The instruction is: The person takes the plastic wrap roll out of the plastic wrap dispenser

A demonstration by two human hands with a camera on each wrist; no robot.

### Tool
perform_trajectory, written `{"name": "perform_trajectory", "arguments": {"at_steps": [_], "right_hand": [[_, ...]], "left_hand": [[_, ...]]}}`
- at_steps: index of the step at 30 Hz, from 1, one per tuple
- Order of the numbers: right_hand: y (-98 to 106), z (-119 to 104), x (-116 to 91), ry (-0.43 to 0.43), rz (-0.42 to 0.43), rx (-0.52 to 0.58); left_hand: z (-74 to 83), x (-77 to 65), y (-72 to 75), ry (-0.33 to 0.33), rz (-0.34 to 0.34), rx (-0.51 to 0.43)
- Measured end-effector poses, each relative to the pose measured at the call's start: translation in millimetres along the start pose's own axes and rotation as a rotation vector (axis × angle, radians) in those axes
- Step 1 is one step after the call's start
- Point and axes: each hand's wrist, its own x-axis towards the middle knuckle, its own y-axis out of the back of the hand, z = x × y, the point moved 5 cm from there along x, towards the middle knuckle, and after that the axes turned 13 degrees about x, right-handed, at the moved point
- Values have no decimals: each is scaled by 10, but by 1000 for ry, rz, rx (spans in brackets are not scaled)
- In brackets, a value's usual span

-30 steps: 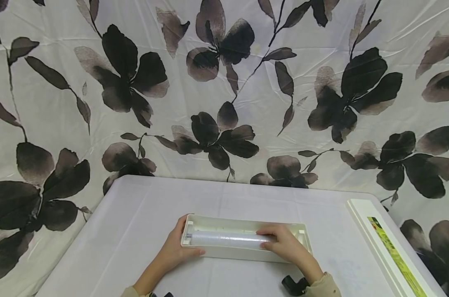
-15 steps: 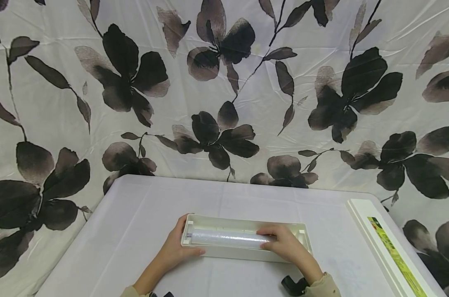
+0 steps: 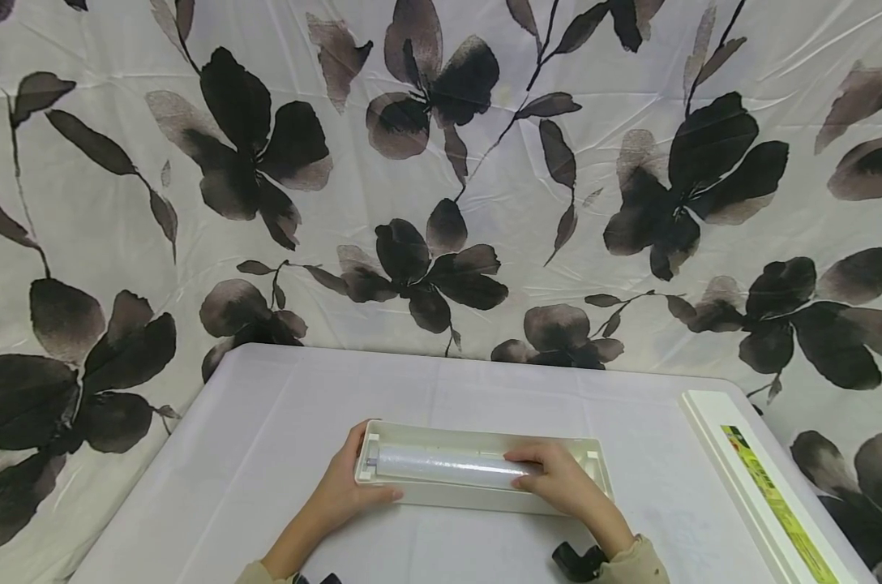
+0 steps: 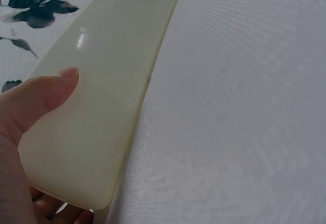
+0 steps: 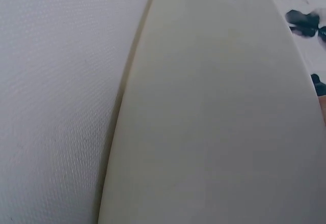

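A long cream plastic box (image 3: 477, 501) lies lidless on the table, with a roll of clear plastic film (image 3: 448, 468) inside it. My left hand (image 3: 349, 478) grips the box's left end. In the left wrist view the thumb of my left hand (image 4: 38, 102) lies on the box's front wall (image 4: 102, 107), and fingers show under its end. My right hand (image 3: 558, 478) reaches over the front wall and grips the right part of the roll between thumb and fingers. In the right wrist view the box wall (image 5: 214, 107) hides nearly all of that hand.
A long white lid (image 3: 718, 462) with a yellow-green label strip (image 3: 777, 503) lies along the table's right edge. White cloth covers the table (image 3: 302, 405). Behind it hangs a floral curtain (image 3: 543, 284). Black wrist gear (image 3: 580, 561) sits by the right sleeve (image 3: 634, 564).
The left end of the roll has tilted slightly up toward the back wall of the box. Both hands keep the same places, and the box stays put.
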Motion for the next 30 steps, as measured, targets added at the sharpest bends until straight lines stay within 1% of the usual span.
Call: {"name": "perform_trajectory", "arguments": {"at_steps": [6,11,16,21,30], "right_hand": [[1,21,0,10,10,9],[3,31,14,-32,-3,47],[8,27,23,-64,-17,50],[11,13,20,-48,-17,51],[9,12,24,-28,0,66]], "left_hand": [[-9,-1,-2,2,3,7],[-1,0,-7,13,1,5],[16,0,-14,-2,-2,6],[15,0,-7,-14,0,7],[5,-2,-1,-8,0,-18]]}}
